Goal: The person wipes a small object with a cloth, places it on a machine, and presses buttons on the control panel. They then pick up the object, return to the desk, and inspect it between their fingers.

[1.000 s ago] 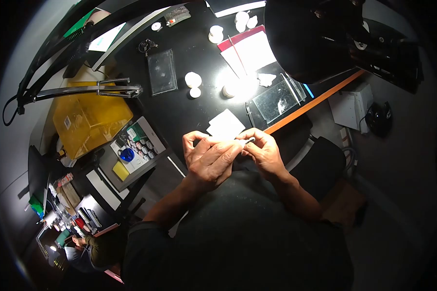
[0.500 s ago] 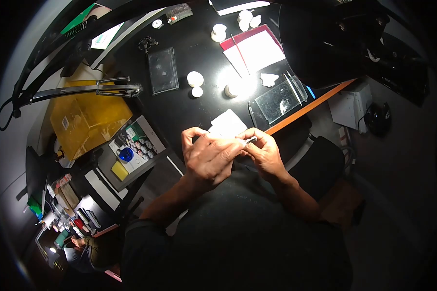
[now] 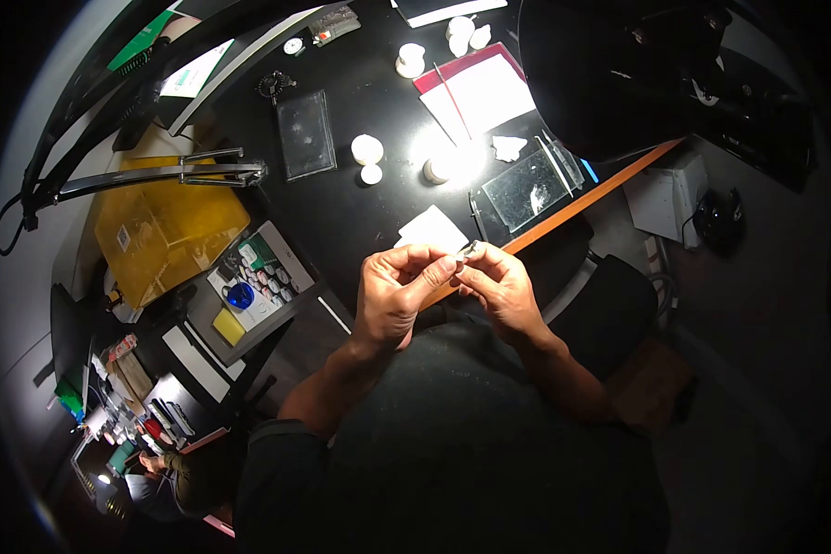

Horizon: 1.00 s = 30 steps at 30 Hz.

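A pale label (image 3: 123, 237) on the yellow box (image 3: 171, 217), beside the counter's (image 3: 369, 102) left edge, is too small to read. At the counter's orange-trimmed near edge, the left hand (image 3: 448, 257) and right hand (image 3: 471, 263) pinch a small object (image 3: 470, 249), apparently whitish-grey, mostly hidden by fingers.

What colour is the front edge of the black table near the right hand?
The front edge is orange-brown; it shows best in the head view.

Left hand (image 3: 392, 294) now thumb-side up
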{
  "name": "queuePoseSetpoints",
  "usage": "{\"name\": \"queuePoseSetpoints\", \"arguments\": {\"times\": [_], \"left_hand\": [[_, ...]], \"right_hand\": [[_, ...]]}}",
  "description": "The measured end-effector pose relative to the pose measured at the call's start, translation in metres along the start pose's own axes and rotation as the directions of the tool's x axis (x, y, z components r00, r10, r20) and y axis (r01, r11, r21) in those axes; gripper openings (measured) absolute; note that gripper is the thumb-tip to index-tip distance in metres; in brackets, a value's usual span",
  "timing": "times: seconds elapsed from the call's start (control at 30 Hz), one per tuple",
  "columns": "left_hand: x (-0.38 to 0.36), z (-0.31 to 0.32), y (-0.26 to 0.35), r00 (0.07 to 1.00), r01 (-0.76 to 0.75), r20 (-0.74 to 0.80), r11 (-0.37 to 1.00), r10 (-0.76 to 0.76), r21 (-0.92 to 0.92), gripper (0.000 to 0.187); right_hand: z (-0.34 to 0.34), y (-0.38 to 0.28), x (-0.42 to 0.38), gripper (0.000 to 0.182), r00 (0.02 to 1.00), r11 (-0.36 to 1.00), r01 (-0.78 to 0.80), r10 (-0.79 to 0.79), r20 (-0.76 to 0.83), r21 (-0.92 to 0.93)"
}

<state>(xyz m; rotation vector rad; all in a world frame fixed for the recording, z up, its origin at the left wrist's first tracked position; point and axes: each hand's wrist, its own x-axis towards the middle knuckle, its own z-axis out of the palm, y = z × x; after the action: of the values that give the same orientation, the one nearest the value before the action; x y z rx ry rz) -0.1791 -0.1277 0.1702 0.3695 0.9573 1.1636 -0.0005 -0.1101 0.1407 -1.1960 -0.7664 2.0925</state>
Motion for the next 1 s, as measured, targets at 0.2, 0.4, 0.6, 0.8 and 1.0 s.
{"name": "queuePoseSetpoints", "arguments": {"times": [0.2,0.4,0.6,0.8,1.0], "left_hand": [[0.002,-0.005,-0.013,0.998,0.06,0.036,0.99,-0.055,-0.124,0.009],[0.001,-0.001,-0.009,0.995,0.092,0.043,0.983,-0.086,-0.158,0.01],[0.001,0.0,-0.008,0.985,0.171,0.031,0.962,-0.169,-0.215,0.009],[0.003,-0.003,-0.013,0.972,0.233,0.051,0.921,-0.229,-0.312,0.012],[0.006,-0.009,-0.016,0.955,0.293,0.076,0.886,-0.285,-0.359,0.011]], "right_hand": [[-0.001,-0.001,-0.002,0.01,1.0,1.0,-0.003,0.002,-0.008,-0.005],[-0.002,0.001,-0.003,0.011,1.0,1.0,0.005,-0.005,-0.01,-0.003],[-0.002,0.001,-0.002,0.014,1.0,1.0,0.02,-0.02,0.005,0.016],[-0.003,0.003,-0.001,0.013,1.0,0.999,0.03,-0.03,0.005,0.038],[0.0,-0.002,-0.002,0.013,1.0,0.999,0.006,-0.006,-0.004,0.05]]}}
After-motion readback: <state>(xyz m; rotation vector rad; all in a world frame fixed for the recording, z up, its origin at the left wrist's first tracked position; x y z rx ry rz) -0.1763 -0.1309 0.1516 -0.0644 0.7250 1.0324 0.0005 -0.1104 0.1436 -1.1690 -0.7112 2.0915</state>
